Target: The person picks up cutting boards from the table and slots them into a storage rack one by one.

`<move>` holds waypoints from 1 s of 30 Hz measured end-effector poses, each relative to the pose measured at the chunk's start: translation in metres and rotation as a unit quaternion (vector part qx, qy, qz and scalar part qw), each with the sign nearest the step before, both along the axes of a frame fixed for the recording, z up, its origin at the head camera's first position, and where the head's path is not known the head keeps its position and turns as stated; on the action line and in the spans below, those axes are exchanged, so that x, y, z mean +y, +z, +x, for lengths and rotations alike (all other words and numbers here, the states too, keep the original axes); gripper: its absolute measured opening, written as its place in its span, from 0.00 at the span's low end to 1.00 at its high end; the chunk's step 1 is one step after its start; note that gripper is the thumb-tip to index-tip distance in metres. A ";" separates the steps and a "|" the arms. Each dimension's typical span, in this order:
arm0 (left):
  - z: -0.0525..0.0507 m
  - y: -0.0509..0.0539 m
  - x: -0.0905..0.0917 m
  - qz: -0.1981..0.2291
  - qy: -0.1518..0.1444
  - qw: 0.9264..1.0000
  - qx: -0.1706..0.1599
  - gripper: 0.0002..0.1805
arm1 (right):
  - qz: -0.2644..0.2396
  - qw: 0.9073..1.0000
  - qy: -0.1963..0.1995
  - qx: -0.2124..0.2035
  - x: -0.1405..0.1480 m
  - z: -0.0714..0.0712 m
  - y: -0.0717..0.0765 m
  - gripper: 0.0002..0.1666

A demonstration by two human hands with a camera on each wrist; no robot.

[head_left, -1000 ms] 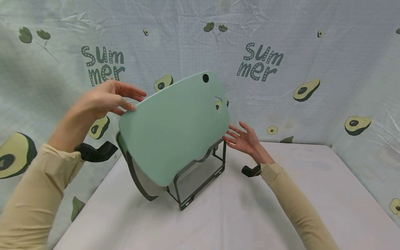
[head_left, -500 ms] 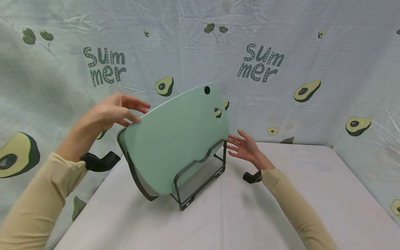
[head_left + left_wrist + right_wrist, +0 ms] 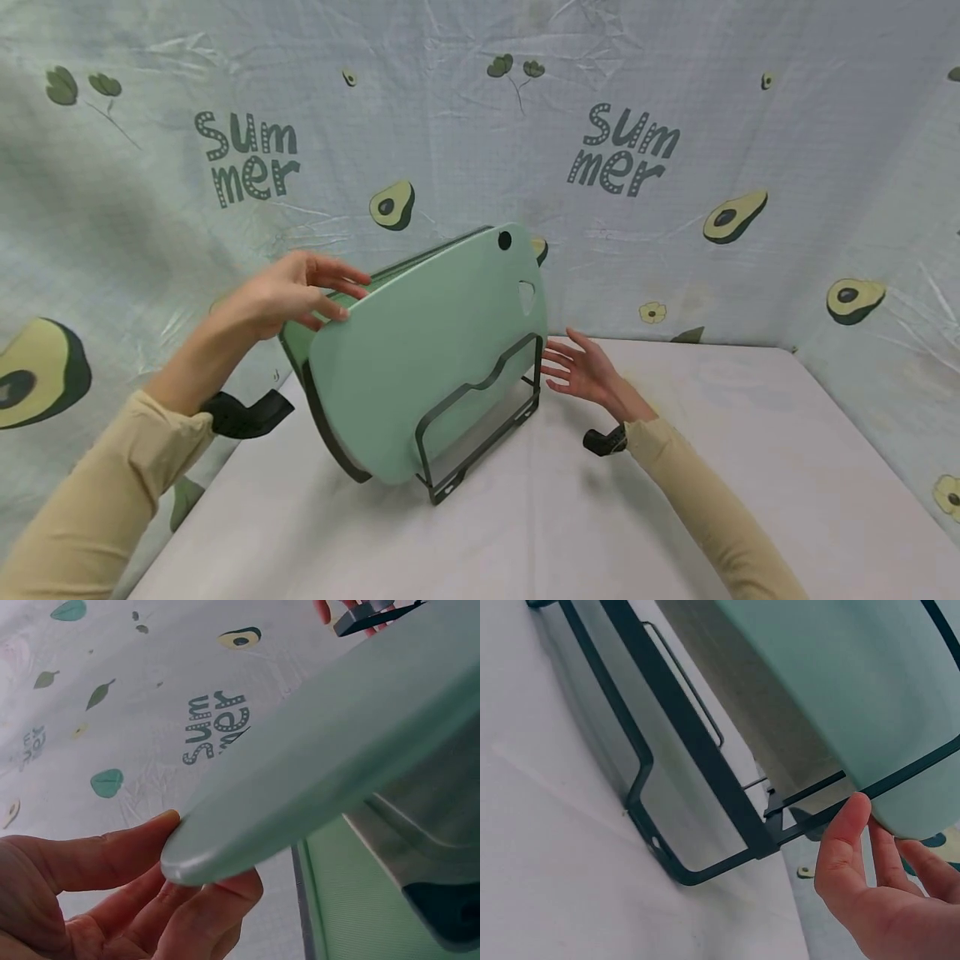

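A pale green cutting board (image 3: 431, 358) leans in a black wire rack (image 3: 690, 724), tilted with its left end overhanging the side. My left hand (image 3: 296, 287) pinches its upper left edge; in the left wrist view the thumb (image 3: 135, 844) lies on one face and the fingers behind. At the rack's right end, my right hand (image 3: 588, 371) has its fingers spread. In the right wrist view one fingertip (image 3: 859, 804) touches the rack's bar near the board's corner, and other fingers reach behind the board. A second, dark-edged green board (image 3: 296, 340) stands behind, mostly covered.
The rack stands on a white-covered table (image 3: 675, 467). A whitish cloth backdrop (image 3: 480, 108) printed with avocados and lettering hangs behind and along the sides. Black wrist cameras (image 3: 251, 417) sit on both forearms.
The pale green board has slid down into the rack, my left hand lowering with it and moving slightly right. More of the board behind shows. My right hand has dropped a little.
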State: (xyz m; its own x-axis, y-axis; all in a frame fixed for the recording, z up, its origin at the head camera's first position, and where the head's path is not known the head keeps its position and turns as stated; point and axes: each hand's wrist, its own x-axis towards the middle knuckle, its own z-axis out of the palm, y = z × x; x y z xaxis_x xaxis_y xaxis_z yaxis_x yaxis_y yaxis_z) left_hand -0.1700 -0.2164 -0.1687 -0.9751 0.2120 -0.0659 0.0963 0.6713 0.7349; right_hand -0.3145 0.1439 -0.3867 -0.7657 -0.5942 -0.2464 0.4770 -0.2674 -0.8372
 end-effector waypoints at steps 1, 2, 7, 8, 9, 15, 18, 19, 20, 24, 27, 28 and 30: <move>0.001 -0.001 0.001 -0.002 -0.001 1.000 0.001 0.26 | 0.001 1.000 0.001 -0.001 0.000 0.000 -0.001 0.41; 0.002 -0.002 0.001 -0.003 -0.002 1.000 0.003 0.26 | 0.002 1.000 0.002 0.000 0.000 0.001 -0.002 0.41; 0.004 -0.005 0.002 -0.003 -0.012 1.000 -0.002 0.26 | 0.016 1.000 0.006 0.004 0.000 0.004 -0.008 0.39; 0.004 -0.006 0.002 -0.002 -0.013 1.000 -0.005 0.26 | 0.017 1.000 0.007 0.004 0.000 0.004 -0.009 0.39; 0.005 -0.006 0.002 -0.001 -0.014 1.000 -0.009 0.26 | 0.018 1.000 0.006 0.003 -0.001 0.005 -0.010 0.40; 0.006 -0.011 0.004 0.002 -0.016 1.000 -0.018 0.26 | 0.016 1.000 0.003 -0.002 -0.001 0.007 -0.016 0.42; 0.006 -0.013 0.004 0.008 -0.014 1.000 -0.021 0.26 | 0.017 1.000 0.002 -0.005 -0.001 0.007 -0.018 0.42; 0.006 -0.014 0.004 0.010 -0.013 1.000 -0.022 0.26 | 0.017 1.000 0.001 -0.008 -0.001 0.007 -0.019 0.42; 0.007 -0.015 0.004 0.011 -0.013 1.000 -0.024 0.26 | 0.018 1.000 0.001 -0.010 -0.001 0.007 -0.019 0.42; 0.008 -0.016 0.005 0.011 -0.011 1.000 -0.026 0.26 | 0.014 1.000 -0.005 -0.019 -0.001 0.008 -0.020 0.41; 0.009 -0.017 0.006 0.012 -0.007 1.000 -0.025 0.26 | 0.010 1.000 -0.007 -0.021 -0.001 0.008 -0.021 0.42; 0.009 -0.017 0.006 0.013 -0.005 1.000 -0.025 0.26 | 0.009 1.000 -0.007 -0.020 -0.001 0.009 -0.021 0.42; 0.009 -0.017 0.007 0.015 -0.003 1.000 -0.026 0.26 | 0.009 1.000 -0.005 -0.020 -0.001 0.009 -0.022 0.42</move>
State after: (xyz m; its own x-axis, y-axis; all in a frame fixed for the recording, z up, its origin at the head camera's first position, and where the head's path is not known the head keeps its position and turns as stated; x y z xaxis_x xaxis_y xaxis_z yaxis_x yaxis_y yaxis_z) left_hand -0.1611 -0.2093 -0.1856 -0.9692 0.2205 -0.1093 0.0622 0.6490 0.7583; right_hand -0.3055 0.1431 -0.4086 -0.7615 -0.5810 -0.2875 0.5068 -0.2571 -0.8229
